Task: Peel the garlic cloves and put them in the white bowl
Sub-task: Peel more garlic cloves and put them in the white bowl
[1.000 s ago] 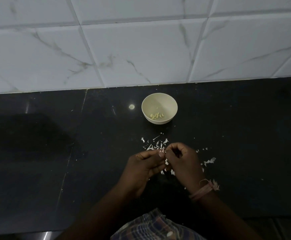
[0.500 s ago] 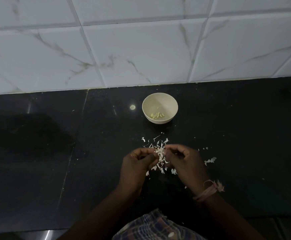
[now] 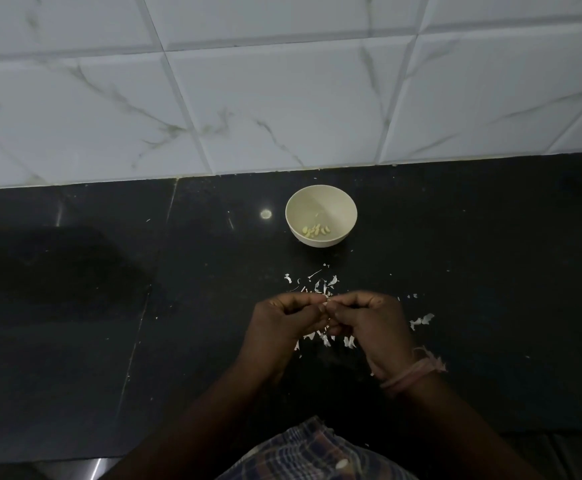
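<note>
Clove: small, firm, slick once bared; skin papery, tears easily, so pinch at its ends. Your left hand (image 3: 284,322) and right hand (image 3: 369,323) meet fingertip to fingertip at lower centre of frame, both pinched shut on the garlic clove (image 3: 326,301), barely visible. Peeled cloves (image 3: 316,230) lie in the white bowl (image 3: 321,216) above; skins (image 3: 324,287) litter the table (image 3: 490,271).
</note>
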A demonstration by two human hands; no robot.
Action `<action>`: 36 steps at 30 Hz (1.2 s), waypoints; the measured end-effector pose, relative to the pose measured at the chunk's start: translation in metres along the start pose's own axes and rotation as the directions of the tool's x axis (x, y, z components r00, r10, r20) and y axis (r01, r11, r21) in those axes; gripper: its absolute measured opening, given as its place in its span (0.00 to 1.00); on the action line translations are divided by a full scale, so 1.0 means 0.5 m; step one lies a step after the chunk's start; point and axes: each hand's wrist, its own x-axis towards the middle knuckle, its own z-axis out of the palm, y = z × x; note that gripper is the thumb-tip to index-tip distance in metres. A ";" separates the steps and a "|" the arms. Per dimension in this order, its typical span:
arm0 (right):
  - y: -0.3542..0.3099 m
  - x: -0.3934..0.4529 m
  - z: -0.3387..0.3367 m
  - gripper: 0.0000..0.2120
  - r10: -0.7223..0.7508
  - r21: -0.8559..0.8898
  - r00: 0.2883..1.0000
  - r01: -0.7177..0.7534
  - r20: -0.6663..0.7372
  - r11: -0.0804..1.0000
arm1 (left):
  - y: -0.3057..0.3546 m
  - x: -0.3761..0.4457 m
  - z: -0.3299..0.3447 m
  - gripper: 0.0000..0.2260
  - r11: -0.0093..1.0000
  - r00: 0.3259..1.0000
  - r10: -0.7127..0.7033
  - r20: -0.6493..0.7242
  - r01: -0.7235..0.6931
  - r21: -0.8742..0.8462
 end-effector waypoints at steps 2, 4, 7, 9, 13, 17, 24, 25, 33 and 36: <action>-0.003 0.005 -0.013 0.04 0.078 0.034 0.994 -0.081 0.077 0.996 | 0.001 0.003 -0.003 0.06 0.995 0.997 -0.066 0.029 0.068 -0.076; -0.001 0.008 -0.022 0.04 0.120 0.054 0.986 -0.127 0.118 0.990 | 0.003 0.007 -0.005 0.05 0.978 0.988 -0.145 0.057 0.152 -0.142; 0.009 0.007 -0.021 0.03 0.149 0.073 0.981 -0.159 0.126 0.985 | 0.004 0.012 -0.007 0.05 0.928 0.960 -0.267 0.087 0.280 -0.246; 0.016 0.004 -0.019 0.03 0.168 0.105 0.977 -0.182 0.132 0.978 | 0.000 0.015 -0.006 0.06 0.896 0.941 -0.322 0.101 0.338 -0.289; 0.018 0.001 -0.023 0.04 0.223 0.152 0.959 -0.249 0.173 0.956 | -0.005 0.018 -0.007 0.05 0.850 0.908 -0.404 0.114 0.419 -0.319; 0.015 0.001 -0.028 0.03 0.226 0.153 0.953 -0.259 0.202 0.954 | -0.005 0.018 -0.011 0.08 0.805 0.879 -0.439 0.184 0.476 -0.353; 0.009 -0.011 -0.015 0.04 -0.073 -0.085 0.994 0.080 0.084 0.993 | -0.008 0.022 -0.005 0.15 0.845 0.938 -0.317 0.139 0.346 -0.408; 0.009 -0.010 -0.012 0.04 -0.098 -0.106 0.993 0.105 0.072 0.989 | -0.005 0.018 -0.003 0.14 0.867 0.949 -0.289 0.125 0.315 -0.385; 0.015 -0.009 -0.001 0.07 -0.169 -0.287 0.986 0.164 0.006 0.944 | -0.014 0.007 0.001 0.09 0.977 0.991 -0.128 0.047 0.134 -0.164; 0.016 -0.006 0.000 0.08 -0.162 -0.267 0.987 0.151 -0.020 0.952 | -0.012 0.010 0.003 0.13 0.931 0.982 -0.179 0.061 0.189 -0.312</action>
